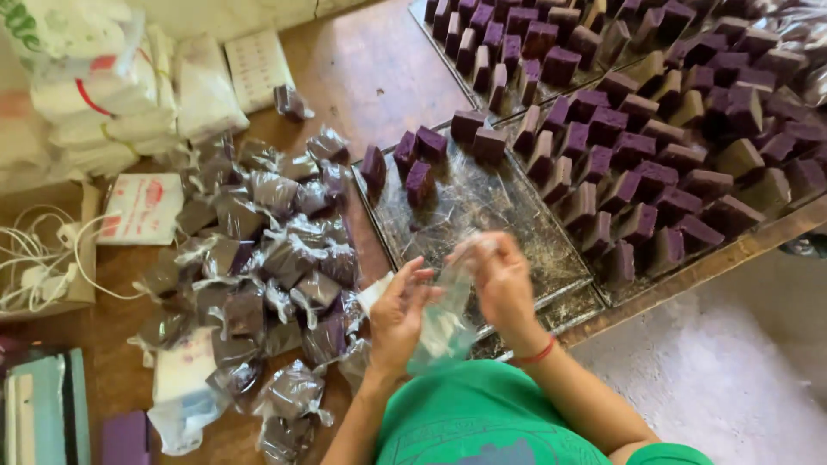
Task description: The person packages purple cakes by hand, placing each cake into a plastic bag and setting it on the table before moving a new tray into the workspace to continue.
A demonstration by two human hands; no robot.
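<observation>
Both my hands hold a small clear plastic bag (448,310) in front of my green shirt. My left hand (398,314) pinches its left side and my right hand (501,284) grips its upper right edge; the bag looks empty. Just beyond them lies a dark metal tray (482,215) with a few purple cake blocks (419,159) at its far end. To my left a pile of bagged purple blocks (267,258) covers the wooden table.
More trays packed with several purple and brownish blocks (655,164) fill the right and far side. White packets (95,95) and a carton stand at the far left, with white cables (43,258) on a box. Grey floor (715,379) lies at lower right.
</observation>
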